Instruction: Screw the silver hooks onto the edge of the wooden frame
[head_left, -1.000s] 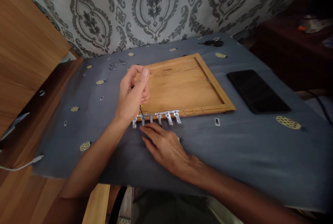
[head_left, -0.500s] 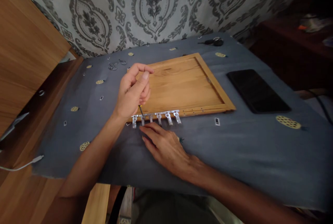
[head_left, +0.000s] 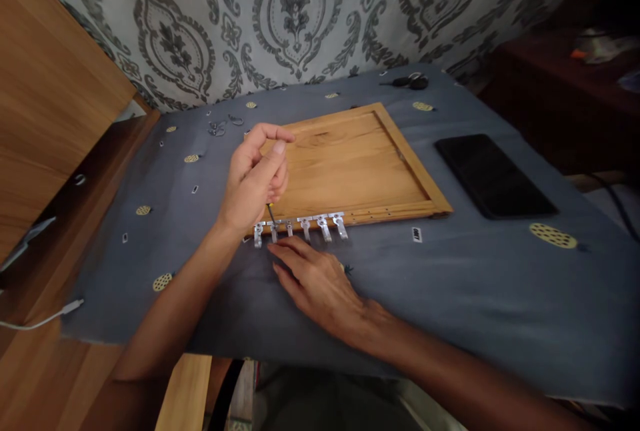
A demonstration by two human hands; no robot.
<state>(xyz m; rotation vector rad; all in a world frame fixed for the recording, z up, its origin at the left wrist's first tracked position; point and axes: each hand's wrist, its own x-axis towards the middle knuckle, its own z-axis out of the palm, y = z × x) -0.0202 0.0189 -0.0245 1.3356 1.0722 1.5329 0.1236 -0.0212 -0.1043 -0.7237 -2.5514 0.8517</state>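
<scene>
A shallow wooden frame (head_left: 350, 167) lies flat on a grey cloth. Along its near edge sits a row of several small metal hooks (head_left: 300, 225). My left hand (head_left: 255, 181) is closed around a thin screwdriver (head_left: 271, 215), its tip pointing down at the second hook from the left. My right hand (head_left: 315, 281) rests flat on the cloth just in front of the hooks, fingers stretched out, fingertips near the leftmost ones.
A black phone (head_left: 493, 176) lies right of the frame. Keys (head_left: 413, 81) sit at the cloth's far edge, small metal rings (head_left: 220, 126) at the far left. A wooden cabinet (head_left: 45, 84) stands on the left, a white cable (head_left: 40, 317) below it.
My left hand's fingers have shifted slightly around the screwdriver, the forefinger lifting off the thumb. The right hand and the frame have stayed put.
</scene>
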